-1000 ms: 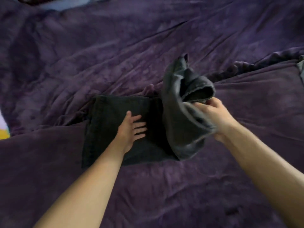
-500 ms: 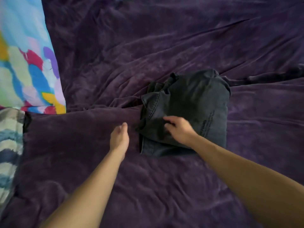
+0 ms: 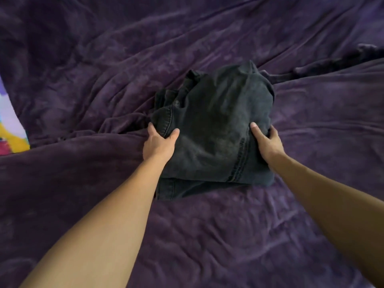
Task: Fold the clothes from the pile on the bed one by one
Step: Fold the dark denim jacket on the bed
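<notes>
A pair of dark grey jeans (image 3: 214, 129) lies folded into a thick bundle on the purple blanket (image 3: 207, 235), near the middle of the view. My left hand (image 3: 159, 143) grips the bundle's left edge, thumb on top and fingers tucked under the seam. My right hand (image 3: 267, 142) grips the right edge the same way, thumb lying on the denim. The fingers beneath the cloth are hidden.
A brightly patterned cloth (image 3: 11, 129) shows at the left edge. A ridge of bunched purple blanket (image 3: 332, 63) runs toward the upper right. The blanket is creased all round the jeans.
The right hand flipped the loose half of the jeans over to the left, making the bundle. Both hands then moved to its sides and took hold.
</notes>
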A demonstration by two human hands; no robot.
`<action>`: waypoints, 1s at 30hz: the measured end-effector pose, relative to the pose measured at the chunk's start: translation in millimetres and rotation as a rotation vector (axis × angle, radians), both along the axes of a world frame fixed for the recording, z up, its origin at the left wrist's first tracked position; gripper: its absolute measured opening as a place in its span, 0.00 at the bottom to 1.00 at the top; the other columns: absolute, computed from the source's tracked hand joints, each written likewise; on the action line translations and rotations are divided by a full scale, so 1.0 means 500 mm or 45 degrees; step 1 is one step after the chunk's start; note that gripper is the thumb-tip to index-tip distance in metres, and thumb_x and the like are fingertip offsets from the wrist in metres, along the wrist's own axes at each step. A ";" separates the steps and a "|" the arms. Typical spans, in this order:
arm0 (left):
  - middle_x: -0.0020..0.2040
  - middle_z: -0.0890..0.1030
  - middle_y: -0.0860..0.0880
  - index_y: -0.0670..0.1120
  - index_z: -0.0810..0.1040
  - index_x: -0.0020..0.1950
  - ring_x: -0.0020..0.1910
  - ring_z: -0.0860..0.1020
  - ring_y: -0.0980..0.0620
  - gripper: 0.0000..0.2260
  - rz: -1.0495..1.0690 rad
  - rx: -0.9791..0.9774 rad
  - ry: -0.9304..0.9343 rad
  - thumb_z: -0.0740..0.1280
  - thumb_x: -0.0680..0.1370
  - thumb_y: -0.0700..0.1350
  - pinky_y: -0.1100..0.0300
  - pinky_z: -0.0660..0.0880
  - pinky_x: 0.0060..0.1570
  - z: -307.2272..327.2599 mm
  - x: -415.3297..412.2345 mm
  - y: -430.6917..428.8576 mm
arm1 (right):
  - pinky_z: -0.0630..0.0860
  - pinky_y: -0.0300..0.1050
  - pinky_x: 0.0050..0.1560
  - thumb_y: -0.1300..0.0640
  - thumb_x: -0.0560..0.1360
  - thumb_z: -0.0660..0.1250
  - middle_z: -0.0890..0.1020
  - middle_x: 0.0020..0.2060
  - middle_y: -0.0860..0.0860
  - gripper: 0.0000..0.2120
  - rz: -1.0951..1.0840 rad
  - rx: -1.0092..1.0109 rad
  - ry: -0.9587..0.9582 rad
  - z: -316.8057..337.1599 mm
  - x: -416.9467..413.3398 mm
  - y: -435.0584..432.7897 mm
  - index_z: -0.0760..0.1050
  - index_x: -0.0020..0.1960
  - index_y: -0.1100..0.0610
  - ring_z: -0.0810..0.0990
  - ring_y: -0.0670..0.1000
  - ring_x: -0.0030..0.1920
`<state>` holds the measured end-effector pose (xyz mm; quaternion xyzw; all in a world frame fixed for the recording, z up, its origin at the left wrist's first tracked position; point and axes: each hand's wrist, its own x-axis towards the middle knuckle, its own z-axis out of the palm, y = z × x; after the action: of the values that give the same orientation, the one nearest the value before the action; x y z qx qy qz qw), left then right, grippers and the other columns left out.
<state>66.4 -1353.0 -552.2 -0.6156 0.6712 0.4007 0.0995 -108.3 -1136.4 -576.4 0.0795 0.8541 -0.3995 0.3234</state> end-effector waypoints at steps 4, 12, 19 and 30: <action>0.71 0.69 0.44 0.50 0.54 0.77 0.68 0.69 0.41 0.33 -0.027 -0.078 0.031 0.65 0.77 0.57 0.48 0.70 0.61 0.050 0.016 0.032 | 0.70 0.49 0.65 0.30 0.67 0.68 0.76 0.65 0.50 0.39 0.023 0.103 0.162 0.045 0.028 0.037 0.66 0.71 0.48 0.74 0.55 0.64; 0.63 0.77 0.45 0.52 0.56 0.76 0.59 0.76 0.41 0.29 -0.152 -0.184 0.063 0.63 0.78 0.55 0.51 0.72 0.51 0.220 0.078 0.221 | 0.73 0.54 0.59 0.30 0.67 0.67 0.79 0.61 0.54 0.36 0.145 0.270 0.256 0.231 0.076 0.211 0.69 0.69 0.47 0.76 0.60 0.62; 0.67 0.74 0.46 0.51 0.59 0.74 0.62 0.75 0.42 0.27 -0.233 -0.071 0.286 0.65 0.78 0.51 0.51 0.72 0.59 0.342 -0.012 0.435 | 0.75 0.51 0.56 0.31 0.68 0.67 0.81 0.59 0.52 0.33 0.109 0.338 0.332 0.372 0.016 0.450 0.72 0.68 0.47 0.77 0.58 0.60; 0.73 0.67 0.48 0.50 0.59 0.76 0.69 0.68 0.45 0.29 -0.287 -0.170 0.735 0.67 0.78 0.49 0.51 0.66 0.66 0.543 -0.430 0.863 | 0.73 0.51 0.56 0.31 0.69 0.66 0.81 0.59 0.53 0.32 -0.034 0.275 0.729 0.608 -0.358 0.910 0.71 0.68 0.46 0.77 0.58 0.60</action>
<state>-148.8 -921.3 -280.8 -0.4035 0.7605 0.5003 -0.0921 -287.4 -681.5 -272.6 0.0091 0.9470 -0.3167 0.0539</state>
